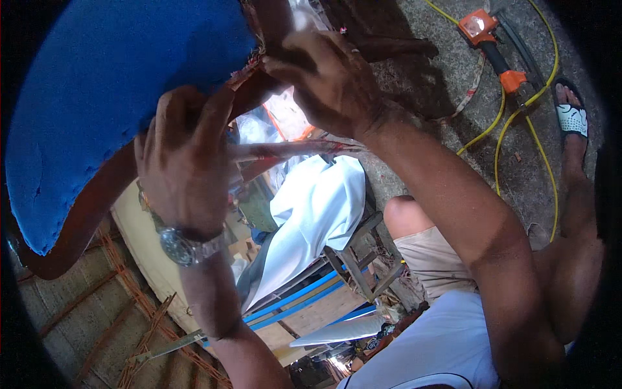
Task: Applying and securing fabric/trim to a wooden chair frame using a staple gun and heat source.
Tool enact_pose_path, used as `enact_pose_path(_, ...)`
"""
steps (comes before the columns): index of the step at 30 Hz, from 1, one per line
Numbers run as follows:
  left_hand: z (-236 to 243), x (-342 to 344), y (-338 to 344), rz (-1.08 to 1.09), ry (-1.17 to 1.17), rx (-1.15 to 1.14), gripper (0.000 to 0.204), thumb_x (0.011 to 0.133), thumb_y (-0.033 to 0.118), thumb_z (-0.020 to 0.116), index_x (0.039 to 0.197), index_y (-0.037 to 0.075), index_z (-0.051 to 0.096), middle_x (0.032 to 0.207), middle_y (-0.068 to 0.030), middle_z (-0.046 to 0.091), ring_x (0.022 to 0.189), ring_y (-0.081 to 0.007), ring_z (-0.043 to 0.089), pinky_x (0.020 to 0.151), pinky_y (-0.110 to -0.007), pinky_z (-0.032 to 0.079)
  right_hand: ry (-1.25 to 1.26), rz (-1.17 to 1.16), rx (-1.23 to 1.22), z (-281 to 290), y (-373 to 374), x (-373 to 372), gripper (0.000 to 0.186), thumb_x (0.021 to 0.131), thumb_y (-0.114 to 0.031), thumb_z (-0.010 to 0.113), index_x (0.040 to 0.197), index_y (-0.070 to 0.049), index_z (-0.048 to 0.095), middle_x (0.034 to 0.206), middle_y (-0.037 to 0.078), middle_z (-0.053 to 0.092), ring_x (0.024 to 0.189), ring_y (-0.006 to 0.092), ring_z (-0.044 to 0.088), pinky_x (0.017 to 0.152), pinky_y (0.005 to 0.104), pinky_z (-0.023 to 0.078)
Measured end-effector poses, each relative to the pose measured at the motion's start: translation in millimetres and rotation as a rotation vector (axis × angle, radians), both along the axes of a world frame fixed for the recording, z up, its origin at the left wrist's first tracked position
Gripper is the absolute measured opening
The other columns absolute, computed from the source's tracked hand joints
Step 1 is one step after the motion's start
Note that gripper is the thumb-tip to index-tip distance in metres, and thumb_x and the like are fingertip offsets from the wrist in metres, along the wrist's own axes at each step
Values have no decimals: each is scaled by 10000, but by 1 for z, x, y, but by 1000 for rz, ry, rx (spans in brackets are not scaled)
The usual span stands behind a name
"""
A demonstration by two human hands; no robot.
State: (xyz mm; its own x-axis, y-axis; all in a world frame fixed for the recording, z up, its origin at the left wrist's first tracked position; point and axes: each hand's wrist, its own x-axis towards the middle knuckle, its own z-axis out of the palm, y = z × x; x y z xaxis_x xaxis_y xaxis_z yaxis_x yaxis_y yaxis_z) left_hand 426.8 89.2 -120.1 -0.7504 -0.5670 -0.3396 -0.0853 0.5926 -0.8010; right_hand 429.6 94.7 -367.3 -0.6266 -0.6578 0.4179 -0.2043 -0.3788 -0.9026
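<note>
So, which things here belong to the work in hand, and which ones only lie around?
In the work:
- blue foam pad
- brown wooden frame
- left hand and right hand, both at the frame edge

Lying about:
- orange power tool
- yellow hose
- white cloth
- wooden stool

Daylight, fisheye view, dark vignette at rim.
Sun glare on white cloth (317,201); hard shadows on concrete floor (447,71); edges bent, soft.

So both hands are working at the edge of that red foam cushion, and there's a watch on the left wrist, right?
Not quite: the foam cushion is blue, not red, as the head view shows. The rest holds: the left hand and right hand are both at its edge, and a wristwatch sits on the left wrist.
</note>
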Motion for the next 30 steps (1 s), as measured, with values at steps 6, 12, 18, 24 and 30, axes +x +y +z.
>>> enact_pose_path(6, 18, -7, -16, -72, -198, 121, 418, 798, 251, 787, 1207, 312, 724, 1072, 41, 644, 934, -161, 687, 764, -388, 534, 20, -3, 7, 2, 1, 2, 361, 906, -341, 717, 1265, -297, 734, 1318, 114, 574, 1225, 308, 557, 979, 490, 510)
enact_pose_path(12, 19, -17, -12, -86, -315, 90, 448, 818, 251, 759, 1258, 327, 712, 1055, 25, 606, 915, -170, 682, 790, -390, 552, 52, -27, 14, 5, 0, 4, 444, 827, -261, 788, 1267, -275, 732, 1301, 112, 566, 1226, 306, 549, 970, 479, 516)
enact_pose_path(18, 14, -15, -13, 21, -273, 104, 589, 802, 49, 715, 1325, 319, 690, 1100, -48, 613, 966, -256, 677, 845, -423, 549, 16, -27, -58, 1, -6, -1, 466, 792, -241, 818, 1251, -266, 739, 1327, 86, 563, 1220, 289, 571, 973, 459, 533)
enact_pose_path(24, 14, -10, -18, -97, -303, 59, 459, 806, 257, 770, 1249, 364, 719, 1027, 26, 585, 870, -162, 662, 743, -363, 548, 0, 23, -137, -6, -6, -6, 366, 883, -199, 717, 1246, -242, 734, 1285, 94, 590, 1196, 278, 627, 998, 394, 567)
enact_pose_path(30, 13, -13, -15, -112, -303, 45, 455, 814, 237, 772, 1249, 364, 724, 991, 35, 580, 864, -149, 654, 753, -365, 544, -39, 62, -153, 1, -2, -9, 425, 840, -115, 756, 1241, -253, 739, 1290, 91, 586, 1186, 276, 632, 994, 394, 572)
